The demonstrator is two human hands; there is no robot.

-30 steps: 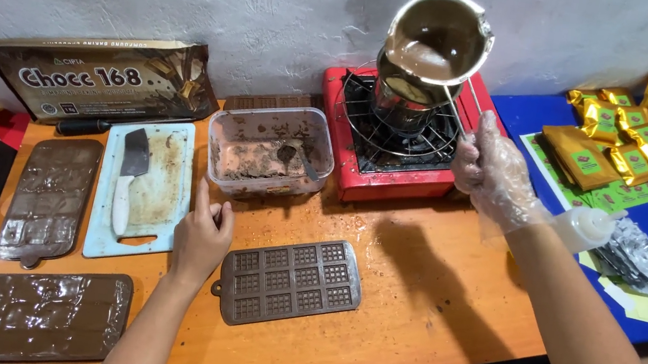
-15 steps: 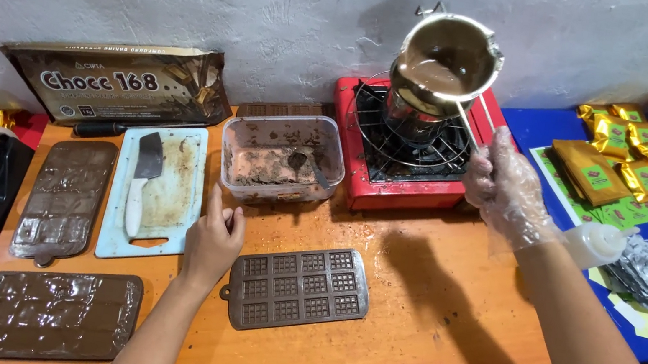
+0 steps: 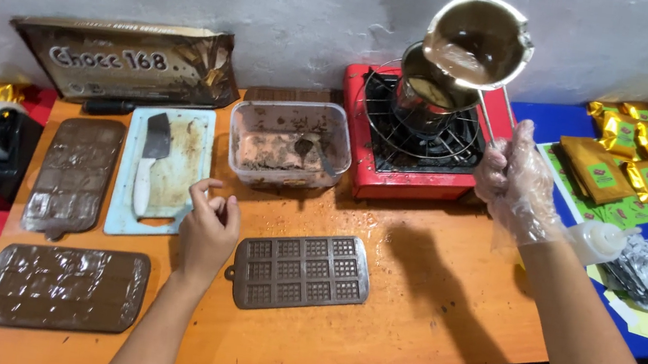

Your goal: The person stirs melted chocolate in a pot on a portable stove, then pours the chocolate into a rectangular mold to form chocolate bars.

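Right hand, gloved, gripped the handle of a steel pot of melted chocolate, raised and tilted above it. Left hand, loosely curled, rested beside the empty mould. Risk: tilt could spill chocolate onto the stove.

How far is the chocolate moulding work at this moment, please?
Done: two filled brown moulds lie at the left. In hand: the gloved right hand holds a tilted steel pot of melted chocolate above the red stove. Left: the empty brown mould beside the bare left hand.
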